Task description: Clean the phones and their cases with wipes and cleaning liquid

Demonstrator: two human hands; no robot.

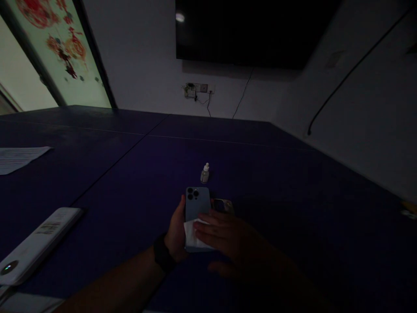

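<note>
A blue-grey smartphone [202, 202] lies back side up in my left hand [176, 230], which is closed along its left edge. Its cluster of camera lenses faces up at the top left corner. Over the phone's lower half is a thin white wipe [192, 234]. My right hand [224, 234] rests flat on this wipe, fingers stretched out and thumb apart below. Just right of the phone, partly hidden by my right hand, is a phone case [228, 205] or similar flat object. Beyond the phone stands a small dropper bottle [204, 174] with a white cap.
On the dark blue table [130, 178], a long white device [42, 241] with a small lit display lies at the left. Farther back there is a printed paper sheet [22, 158]. A screen [254, 32] hangs on the wall above several sockets [198, 89]. The room is dim.
</note>
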